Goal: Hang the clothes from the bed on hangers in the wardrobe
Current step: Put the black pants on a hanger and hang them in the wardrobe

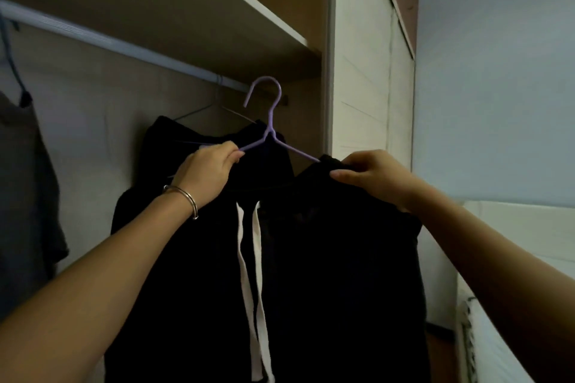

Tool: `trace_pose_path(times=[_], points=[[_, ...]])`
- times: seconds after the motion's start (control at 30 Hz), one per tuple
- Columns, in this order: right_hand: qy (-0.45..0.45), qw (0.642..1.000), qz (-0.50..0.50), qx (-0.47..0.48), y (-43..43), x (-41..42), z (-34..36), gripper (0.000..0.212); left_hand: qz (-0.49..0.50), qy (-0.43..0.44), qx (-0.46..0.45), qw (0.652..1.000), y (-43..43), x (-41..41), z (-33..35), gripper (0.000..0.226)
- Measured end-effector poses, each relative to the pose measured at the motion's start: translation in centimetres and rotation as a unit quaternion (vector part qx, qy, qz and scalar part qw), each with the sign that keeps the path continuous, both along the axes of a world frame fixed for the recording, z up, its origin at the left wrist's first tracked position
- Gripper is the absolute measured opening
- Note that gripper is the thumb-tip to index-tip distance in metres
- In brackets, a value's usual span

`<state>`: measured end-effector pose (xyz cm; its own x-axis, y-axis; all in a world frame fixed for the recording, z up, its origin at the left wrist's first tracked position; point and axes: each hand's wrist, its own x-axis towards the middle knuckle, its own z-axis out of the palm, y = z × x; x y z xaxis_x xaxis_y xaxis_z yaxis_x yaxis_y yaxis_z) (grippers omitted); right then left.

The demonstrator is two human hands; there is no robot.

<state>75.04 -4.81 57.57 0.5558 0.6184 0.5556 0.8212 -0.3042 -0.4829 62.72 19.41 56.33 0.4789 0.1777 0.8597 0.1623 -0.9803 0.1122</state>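
Observation:
A purple hanger (270, 121) is held up in front of the open wardrobe, its hook just below the white rail (124, 43). My left hand (208, 171) grips the hanger's left arm. My right hand (370, 172) pinches the top edge of a black garment (336, 258) that covers the hanger's right arm. The garment hangs down between my forearms, with two white drawstrings (252, 258) on its left part. Behind it, another black garment (174, 140) hangs from a thin wire hanger (214, 107) on the rail.
A shelf (249, 6) runs above the rail. A grey garment (28, 196) hangs at the far left on a dark hanger. The wardrobe's white side panel (357, 71) stands to the right, with a pale wall and a white ledge (513, 227) beyond.

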Motion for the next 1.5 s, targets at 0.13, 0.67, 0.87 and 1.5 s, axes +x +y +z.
trace_pose_path(times=[0.13,0.67,0.87,1.5], points=[[-0.011,0.998,0.055,0.010,3.5,2.9,0.7,0.027,0.077,0.004,-0.017,0.997,2.4,0.3,-0.3,0.029],[0.035,0.980,0.164,-0.106,12.1,7.0,3.3,0.040,0.160,-0.013,-0.030,0.987,12.1,1.4,2.5,0.035],[0.140,0.968,0.207,-0.009,16.5,5.6,5.7,0.020,0.180,-0.078,-0.049,0.979,17.6,3.7,5.4,0.037],[0.203,0.964,0.149,0.085,29.1,8.3,13.4,0.033,-0.018,-0.020,-0.341,0.940,19.4,12.5,9.1,0.054]])
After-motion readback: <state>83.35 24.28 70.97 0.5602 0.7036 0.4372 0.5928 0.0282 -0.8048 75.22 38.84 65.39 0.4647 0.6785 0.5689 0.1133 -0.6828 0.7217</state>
